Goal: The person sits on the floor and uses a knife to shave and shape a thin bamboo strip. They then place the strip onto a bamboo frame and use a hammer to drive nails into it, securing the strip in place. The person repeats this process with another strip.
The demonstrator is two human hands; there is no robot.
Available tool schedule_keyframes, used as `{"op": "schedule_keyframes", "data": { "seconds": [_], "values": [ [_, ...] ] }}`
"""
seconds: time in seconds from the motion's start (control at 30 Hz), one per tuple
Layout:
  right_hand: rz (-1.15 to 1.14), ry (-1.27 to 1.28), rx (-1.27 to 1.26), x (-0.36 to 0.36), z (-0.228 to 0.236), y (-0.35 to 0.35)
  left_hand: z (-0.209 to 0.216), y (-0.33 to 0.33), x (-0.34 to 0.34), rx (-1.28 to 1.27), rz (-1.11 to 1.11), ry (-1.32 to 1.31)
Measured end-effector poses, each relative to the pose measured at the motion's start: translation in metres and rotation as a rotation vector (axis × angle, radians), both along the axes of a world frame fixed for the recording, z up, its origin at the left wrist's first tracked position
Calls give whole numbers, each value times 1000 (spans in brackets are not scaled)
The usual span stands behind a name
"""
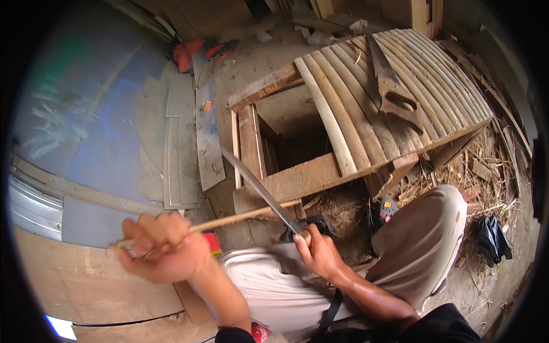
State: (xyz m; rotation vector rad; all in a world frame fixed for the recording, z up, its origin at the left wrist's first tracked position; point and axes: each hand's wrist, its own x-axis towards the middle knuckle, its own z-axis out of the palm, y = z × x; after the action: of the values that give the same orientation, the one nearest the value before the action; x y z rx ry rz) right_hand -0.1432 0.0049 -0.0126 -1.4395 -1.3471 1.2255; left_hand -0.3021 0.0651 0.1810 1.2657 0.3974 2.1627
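Left fingers (171, 227) around thin stick (237, 218)

Ahead of the person stands a wooden frame (297, 178), slats (357, 108) across its right part and a handsaw (386, 77) on them. Shavings (446, 174) lie below its right end, a plastic bag (492, 240) right of the right leg (426, 246). Nearer, the right hand's (317, 251) long knife (251, 180) crosses the left hand's (163, 243) wooden strip (229, 219).

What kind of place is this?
It looks like a small woodworking workshop, though I can't be sure. A handsaw lies on a slatted wooden frame, pale shavings lie scattered beside it, and the right hand grips a long blade.
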Motion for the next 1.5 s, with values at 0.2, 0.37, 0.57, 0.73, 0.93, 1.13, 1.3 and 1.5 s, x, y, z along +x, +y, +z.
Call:
{"op": "schedule_keyframes", "data": {
  "seconds": [0.2, 0.37, 0.57, 0.73, 0.93, 1.13, 1.3, 1.5],
  "values": [
    [118, 185, 60, 1, -20, -5, 44, -34, -73, 176, -84, 35],
    [198, 183, 76, 4, 2, -10, 60, -60, -84, 338, -75, -39],
    [214, 348, 68, -8, 19, -18, 49, -48, -65, 252, 97, 98],
    [408, 326, 253, -14, 43, -23, 50, -54, -51, 259, 172, 152],
    [50, 255, -155, 9, 48, -2, 52, -53, -39, 254, 249, 124],
    [463, 73, 44, 11, 47, -9, 54, -48, -42, 245, 148, 129],
    [-30, 157, -191, 16, 51, -1, 52, -49, -43, 256, 197, 77],
    [207, 135, -19, 14, 38, -9, 50, -43, -39, 163, 280, 92]
  ]
}}
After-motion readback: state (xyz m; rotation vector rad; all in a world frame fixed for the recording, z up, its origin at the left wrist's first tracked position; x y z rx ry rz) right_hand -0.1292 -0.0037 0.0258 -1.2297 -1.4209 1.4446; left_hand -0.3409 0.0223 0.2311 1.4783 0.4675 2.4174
